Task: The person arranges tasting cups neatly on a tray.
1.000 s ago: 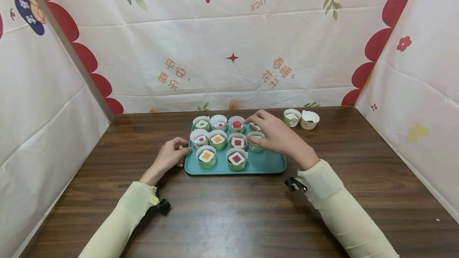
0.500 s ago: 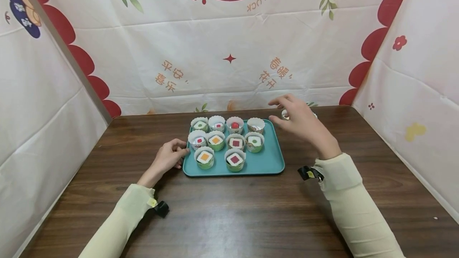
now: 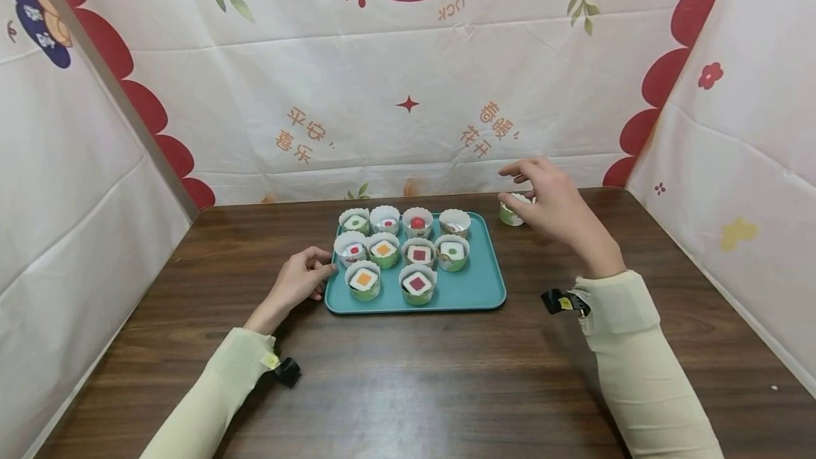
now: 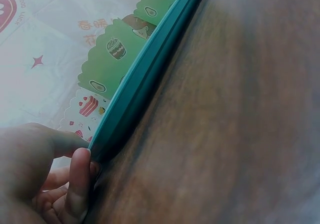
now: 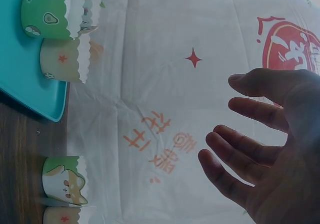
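Note:
My left hand [image 3: 298,280] holds the left edge of a teal tray [image 3: 468,292]; in the left wrist view its thumb and fingers [image 4: 79,176] pinch the rim. Several scalloped paper baking cups stand on the tray, such as a green one [image 3: 417,296] with a white square piece with a dark red centre inside. Above the table's back right, my right hand [image 3: 557,200] is spread with nothing in it. Behind its fingertips in the head view stands a green cup [image 3: 509,219] off the tray. The right wrist view shows that cup [image 5: 65,181] beside a pale one [image 5: 62,215].
The wooden table [image 3: 395,381] ends at a hanging white cloth [image 3: 408,55] with red and green prints. More white cloth closes off both sides. On the tray, the front right part is bare around the cups. A tiny white speck [image 3: 774,387] lies at the right.
My right hand has left the cups on the tray's right side and moved right and back, toward the two cups beyond the tray. The left hand has stayed at the tray's edge.

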{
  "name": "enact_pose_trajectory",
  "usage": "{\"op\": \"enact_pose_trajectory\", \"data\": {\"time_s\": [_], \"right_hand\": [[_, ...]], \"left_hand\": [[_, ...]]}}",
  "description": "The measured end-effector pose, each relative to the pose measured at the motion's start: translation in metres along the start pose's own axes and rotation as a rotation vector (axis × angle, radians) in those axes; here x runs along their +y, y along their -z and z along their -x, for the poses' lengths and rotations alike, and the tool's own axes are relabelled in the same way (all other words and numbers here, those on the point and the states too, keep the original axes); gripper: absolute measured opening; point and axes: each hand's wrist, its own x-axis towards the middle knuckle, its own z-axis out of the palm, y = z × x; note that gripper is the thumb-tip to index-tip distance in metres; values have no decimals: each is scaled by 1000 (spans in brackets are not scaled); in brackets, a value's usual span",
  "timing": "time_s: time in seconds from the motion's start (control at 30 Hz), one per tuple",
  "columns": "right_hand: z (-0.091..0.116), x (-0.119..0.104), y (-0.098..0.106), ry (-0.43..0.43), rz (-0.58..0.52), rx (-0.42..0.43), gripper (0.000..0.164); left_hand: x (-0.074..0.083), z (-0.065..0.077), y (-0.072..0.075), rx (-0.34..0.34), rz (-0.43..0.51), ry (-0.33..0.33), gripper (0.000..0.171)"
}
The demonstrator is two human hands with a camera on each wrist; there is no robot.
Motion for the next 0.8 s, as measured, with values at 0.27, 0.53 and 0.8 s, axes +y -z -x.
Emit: {"op": "enact_pose_trajectory", "data": {"time_s": [0.27, 0.53, 0.8], "right_hand": [[-10, -5, -10, 19, 15, -71, 36], [-13, -12, -39, 39, 72, -330, 38], [-3, -13, -56, 44, 91, -395, 39]], "left_hand": [[-6, 3, 2, 45, -11, -8, 34], [-7, 5, -1, 78, -42, -20, 34], [-1, 1, -1, 62, -75, -44, 31]]}}
